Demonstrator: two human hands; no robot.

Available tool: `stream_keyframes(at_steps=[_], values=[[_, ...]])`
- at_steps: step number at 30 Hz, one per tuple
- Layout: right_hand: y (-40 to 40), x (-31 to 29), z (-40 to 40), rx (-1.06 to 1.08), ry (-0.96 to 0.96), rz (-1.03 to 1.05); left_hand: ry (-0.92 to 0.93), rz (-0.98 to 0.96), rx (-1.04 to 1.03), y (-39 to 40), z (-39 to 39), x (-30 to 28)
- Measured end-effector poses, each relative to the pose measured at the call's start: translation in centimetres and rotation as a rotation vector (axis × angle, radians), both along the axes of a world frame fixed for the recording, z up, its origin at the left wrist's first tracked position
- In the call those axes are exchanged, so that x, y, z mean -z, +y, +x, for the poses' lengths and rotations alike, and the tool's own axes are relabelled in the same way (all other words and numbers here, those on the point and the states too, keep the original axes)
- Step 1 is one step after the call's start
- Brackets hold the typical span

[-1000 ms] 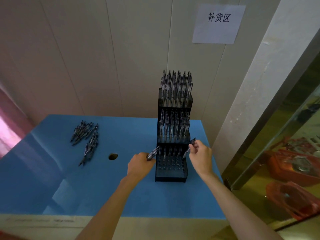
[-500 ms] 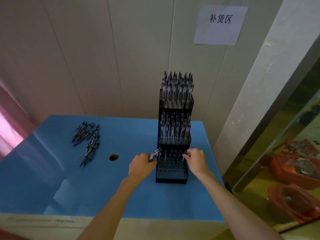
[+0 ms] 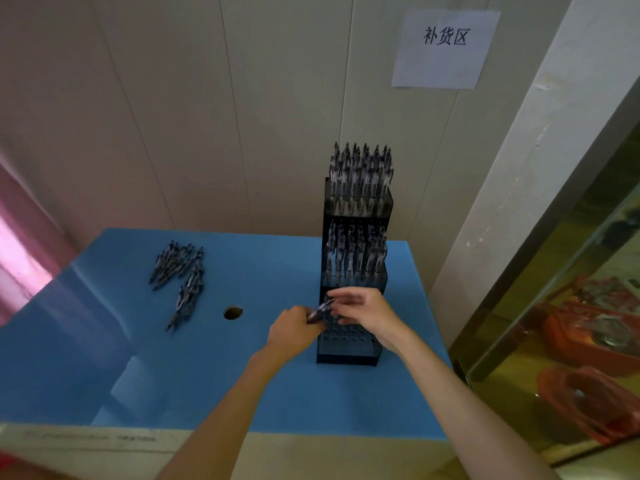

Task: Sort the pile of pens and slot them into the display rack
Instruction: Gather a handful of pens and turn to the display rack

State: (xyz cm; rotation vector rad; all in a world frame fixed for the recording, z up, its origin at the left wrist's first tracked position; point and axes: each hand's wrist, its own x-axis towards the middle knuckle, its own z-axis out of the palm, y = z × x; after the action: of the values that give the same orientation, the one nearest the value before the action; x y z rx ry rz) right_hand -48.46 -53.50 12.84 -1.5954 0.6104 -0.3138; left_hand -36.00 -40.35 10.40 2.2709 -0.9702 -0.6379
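Right hand [image 3: 367,311] now across rack [image 3: 348,351], fingers [image 3: 341,296] touching left hand's [image 3: 294,329] pen [image 3: 320,310].

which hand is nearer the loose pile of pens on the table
Left. The left hand is beside the rack's bottom tier, on the side toward the pile of pens; the right hand is over the rack, farther away.

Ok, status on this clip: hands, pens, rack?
Left hand grips dark pen; right hand reaching to it, grip unclear. Black tiered display rack: bottom tier mostly unfilled. Loose pen pile waits left on blue table. Nothing blocking.
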Motion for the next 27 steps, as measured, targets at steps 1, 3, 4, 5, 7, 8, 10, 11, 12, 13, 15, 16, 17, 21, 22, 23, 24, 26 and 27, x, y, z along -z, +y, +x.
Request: stream_keyframes(at_steps=[1, 3, 4, 5, 7, 8, 10, 11, 12, 13, 15, 16, 17, 21, 22, 23, 24, 26, 27], values=[[0.3, -0.1, 0.4, -0.035, 0.005, 0.009, 0.036, -0.003, 0.014, 0.0, 0.2, 0.1], [0.9, 0.0, 1.0, -0.089, 0.014, 0.019, 0.112, -0.031, 0.016, 0.2, 0.7, 0.1], [1.3, 0.0, 1.2, -0.11, 0.01, 0.024, 0.138, -0.051, 0.014, 0.4, 0.9, 0.1], [1.6, 0.1, 1.4, -0.125, 0.001, 0.03, 0.154, -0.066, 0.012, 0.6, 1.2, 0.0], [2.0, 0.1, 1.5, -0.137, -0.014, 0.049, 0.179, -0.079, 0.012, 1.0, 1.7, -0.1], [2.2, 0.1, 1.5, -0.138, -0.02, 0.059, 0.183, -0.076, 0.013, 1.0, 1.9, -0.1], [2.5, 0.2, 1.5, -0.113, -0.021, 0.061, 0.181, -0.062, 0.027, 1.0, 2.1, -0.2], [2.6, 0.2, 1.5, -0.088, -0.021, 0.053, 0.184, -0.063, 0.038, 1.0, 2.1, -0.3], [2.7, 0.1, 1.6, -0.063, -0.02, 0.048, 0.191, -0.07, 0.041, 0.8, 2.2, -0.3], [2.8, 0.2, 1.7, -0.043, -0.021, 0.046, 0.196, -0.079, 0.039, 0.7, 2.2, -0.4], [2.9, 0.3, 2.0, -0.009, -0.025, 0.045, 0.19, -0.094, 0.027, 0.6, 2.2, -0.5], [3.0, 0.2, 2.1, 0.017, -0.03, 0.057, 0.178, -0.095, 0.027, 0.6, 2.3, -0.5], [3.0, 0.2, 2.1, 0.056, -0.045, 0.085, 0.163, -0.089, 0.031, 0.6, 2.3, -0.4], [2.6, 0.1, 2.2, 0.278, -0.142, 0.181, 0.117, -0.042, 0.009, 1.0, 2.9, 0.3], [2.4, 0.0, 2.1, 0.345, -0.156, 0.156, 0.11, -0.031, 0.003, 1.2, 3.1, 0.5], [2.1, 0.1, 2.0, 0.405, -0.161, 0.105, 0.103, -0.023, 0.0, 1.4, 3.2, 0.7], [1.8, 0.1, 1.9, 0.451, -0.161, 0.047, 0.1, -0.02, -0.002, 1.6, 3.4, 0.9], [1.3, 0.4, 1.7, 0.513, -0.157, -0.061, 0.076, -0.023, -0.007, 2.0, 3.7, 1.3], [1.2, 0.6, 1.5, 0.528, -0.151, -0.121, 0.053, -0.022, -0.01, 2.2, 3.8, 1.3]])
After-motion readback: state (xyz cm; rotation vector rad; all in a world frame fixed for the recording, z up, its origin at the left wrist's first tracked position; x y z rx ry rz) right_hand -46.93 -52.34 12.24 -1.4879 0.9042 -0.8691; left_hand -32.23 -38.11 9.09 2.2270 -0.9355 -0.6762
